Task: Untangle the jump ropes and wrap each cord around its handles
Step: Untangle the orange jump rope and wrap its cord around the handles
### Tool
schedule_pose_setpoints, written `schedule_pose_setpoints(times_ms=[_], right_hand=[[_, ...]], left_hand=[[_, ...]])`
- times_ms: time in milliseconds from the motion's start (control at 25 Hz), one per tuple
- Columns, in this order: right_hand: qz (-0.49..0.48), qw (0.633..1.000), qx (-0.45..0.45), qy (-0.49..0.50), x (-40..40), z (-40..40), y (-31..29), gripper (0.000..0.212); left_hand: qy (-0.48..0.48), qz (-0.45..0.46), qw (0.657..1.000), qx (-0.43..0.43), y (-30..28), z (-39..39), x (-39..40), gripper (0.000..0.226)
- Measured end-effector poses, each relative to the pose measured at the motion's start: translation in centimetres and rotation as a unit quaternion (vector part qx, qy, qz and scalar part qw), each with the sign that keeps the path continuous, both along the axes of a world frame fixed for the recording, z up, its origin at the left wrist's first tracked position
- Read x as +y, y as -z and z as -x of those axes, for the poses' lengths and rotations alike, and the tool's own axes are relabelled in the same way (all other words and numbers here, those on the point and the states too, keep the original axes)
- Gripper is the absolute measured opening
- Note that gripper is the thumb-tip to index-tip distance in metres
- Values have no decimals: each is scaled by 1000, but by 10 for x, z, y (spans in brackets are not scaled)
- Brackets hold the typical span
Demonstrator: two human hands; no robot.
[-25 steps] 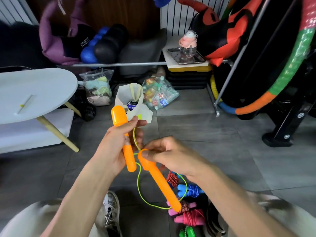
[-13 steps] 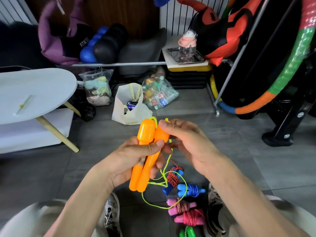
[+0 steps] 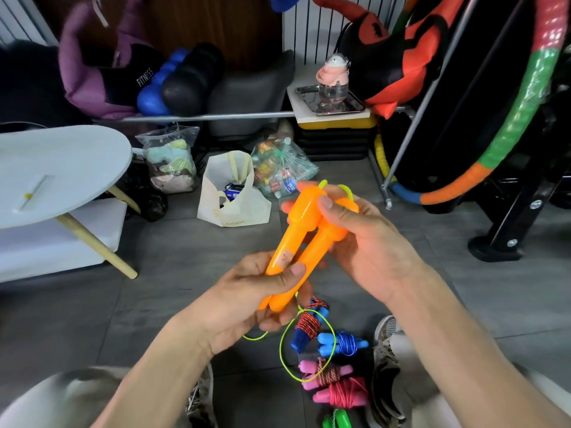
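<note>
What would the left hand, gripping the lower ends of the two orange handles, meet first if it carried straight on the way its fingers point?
Probably the right hand. The left hand points up and right along the orange handles, whose top ends the right hand grips. Depth is unclear.

Both hands [image 3: 247,299] [image 3: 367,242] raised, fingers [image 3: 287,274] curled tight.

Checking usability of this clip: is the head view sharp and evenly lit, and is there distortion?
Head view: orange handles and both hands, left hand and right hand, are sharp enough; bottom corners smear; wide-angle bending at the edges; soft, even light without glare.
</note>
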State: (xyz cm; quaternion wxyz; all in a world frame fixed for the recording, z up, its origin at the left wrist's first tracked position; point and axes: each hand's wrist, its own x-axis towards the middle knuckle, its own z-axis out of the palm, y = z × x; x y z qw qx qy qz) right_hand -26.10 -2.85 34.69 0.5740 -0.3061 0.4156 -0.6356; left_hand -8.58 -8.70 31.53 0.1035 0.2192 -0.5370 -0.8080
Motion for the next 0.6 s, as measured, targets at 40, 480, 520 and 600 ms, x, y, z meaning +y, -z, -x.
schedule_pose_setpoints(times_ms=[40,480,520,600], right_hand=[[-6,1000,8,-10,1,1,-1,37],[-66,997,13,42,-2,1,3,53],[-61,997,12,37,-3,2,3,58],[-65,995,32,70,-5,2,6,62]], left_hand=[[-12,21,1000,-12,2,2,4,34],[-122,60,991,-13,6,17,14,40],[-113,21,993,-9,4,17,12,39],[-131,57,990,-24,5,18,12,46]])
